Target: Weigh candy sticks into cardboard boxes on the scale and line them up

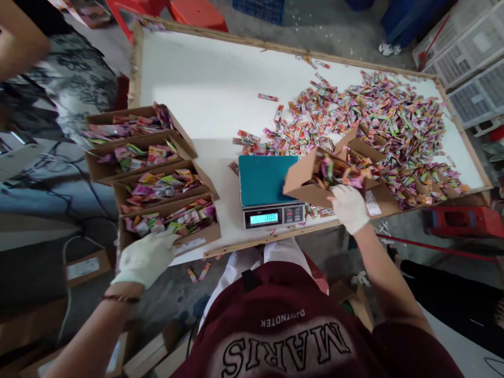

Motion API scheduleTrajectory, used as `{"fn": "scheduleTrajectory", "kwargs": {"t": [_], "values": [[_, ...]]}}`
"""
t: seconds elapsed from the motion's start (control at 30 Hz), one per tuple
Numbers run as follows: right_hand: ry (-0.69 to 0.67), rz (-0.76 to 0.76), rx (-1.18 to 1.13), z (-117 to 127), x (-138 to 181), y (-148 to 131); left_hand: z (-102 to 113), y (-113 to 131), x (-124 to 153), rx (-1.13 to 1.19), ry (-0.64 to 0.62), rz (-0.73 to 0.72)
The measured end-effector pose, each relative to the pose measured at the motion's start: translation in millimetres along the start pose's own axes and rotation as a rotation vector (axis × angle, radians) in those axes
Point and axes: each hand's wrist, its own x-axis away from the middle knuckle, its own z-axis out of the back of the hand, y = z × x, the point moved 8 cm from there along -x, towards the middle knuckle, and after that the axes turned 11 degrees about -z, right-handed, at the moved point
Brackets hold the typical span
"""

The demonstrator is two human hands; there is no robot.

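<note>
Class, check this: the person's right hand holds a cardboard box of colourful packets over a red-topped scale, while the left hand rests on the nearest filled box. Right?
Not quite. In the head view the scale has a teal top, not red. The right hand does hold the cardboard box over it, and the left hand rests on the nearest filled box.

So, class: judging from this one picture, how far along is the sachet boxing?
Done: four filled boxes sit in a row; the left hand touches the nearest. In hand: the right hand holds a filled box beside the scale. Left: a large heap of loose sachets covers the table.
</note>
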Motion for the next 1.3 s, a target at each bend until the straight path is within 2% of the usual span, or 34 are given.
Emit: {"fn": "scheduleTrajectory", "kwargs": {"t": [0.13, 0.2, 0.27, 0.37, 0.43, 0.53, 0.63, 0.73, 0.87, 0.97, 1.07, 1.17, 1.3], "values": [[-0.102, 0.22, 0.025, -10.4, -32.4, -98.3, -10.8, -18.8, -24.2, -0.126, -0.1, 0.063], [-0.137, 0.301, 0.042, -18.0, -38.4, -130.1, -10.7, -26.2, -36.5, -0.13, -0.097, 0.073], [-0.138, 0.334, 0.053, -22.0, -41.1, -144.8, -9.6, -36.6, -48.8, -0.129, -0.082, 0.115], [-0.15, 0.373, 0.008, -16.1, -39.4, -143.5, -4.7, -45.2, -63.4, -0.133, -0.052, 0.16], [-0.15, 0.421, -0.116, 2.1, -33.9, -133.1, 3.0, -40.5, -65.3, -0.145, -0.011, 0.171], [-0.046, 0.39, -0.401, 48.7, -28.0, -102.3, 23.2, -16.3, -50.9, -0.165, 0.195, 0.142], [0.063, 0.212, -0.576, 78.7, -31.8, -69.6, 29.6, 11.9, -21.9, -0.1, 0.403, 0.095], [0.034, 0.091, -0.49, 71.3, -45.5, -71.4, 9.6, 27.8, 0.6, 0.024, 0.451, 0.064], [-0.135, 0.05, -0.258, 34.6, -74.2, -116.2, -21.1, 39.2, 10.4, 0.155, 0.435, -0.011], [-0.192, 0.057, -0.204, 18.5, -95.3, -150.2, -30.3, 43.1, 12.2, 0.194, 0.426, -0.034], [-0.188, 0.087, -0.157, 16.3, -110.0, -166.3, -32.2, 44.5, 16.6, 0.229, 0.42, -0.055], [-0.157, 0.115, -0.136, 27.1, -113.2, -157.9, -35.9, 39.4, 25.6, 0.252, 0.418, -0.064], [0.032, 0.132, -0.266, 72.0, -108.7, -114.2, -49.9, 24.1, 38.1, 0.304, 0.41, -0.023]]}}
